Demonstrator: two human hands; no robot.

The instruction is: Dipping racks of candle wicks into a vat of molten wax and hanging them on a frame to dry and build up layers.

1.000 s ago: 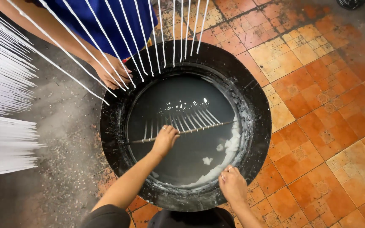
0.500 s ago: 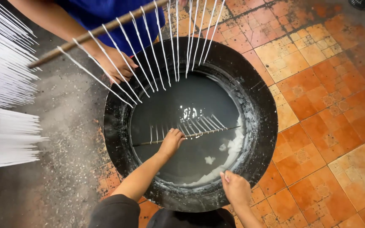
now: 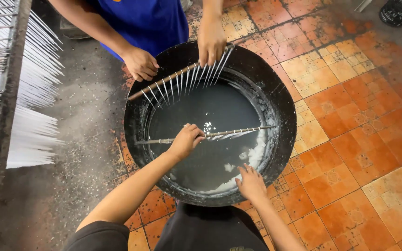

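**Hands at the vat: one on the rod, one on the rim**

Our left hand (image 3: 185, 140) is clenched around a thin rod (image 3: 219, 134) that lies level across the vat (image 3: 282, 116), just over the grey liquid (image 3: 210, 109). From the rod hang white strands (image 3: 231, 135), dipped into the liquid so that only their tops show beside our knuckles. Our right hand (image 3: 251, 182) grasps nothing: its fingers lie spread on the near rim of the vat, next to pale lumps (image 3: 257, 151) that float along the right inner wall.

The vat is round and black, its rim smeared with white, and it stands on the floor (image 3: 350, 139) of worn orange tiles. At its far side a co-worker in a blue shirt (image 3: 147, 21) holds a second rod (image 3: 164, 80) slanted over the rim, one hand (image 3: 140, 63) near the rod's left part and the other hand (image 3: 211, 41) closed over its right end. White strands (image 3: 182, 83) hang from that rod too, reaching down toward the liquid.

To our left, well apart from the vat, a rack (image 3: 5, 93) carries rows of white sticks (image 3: 38, 135) that jut out over grey, dusty ground.
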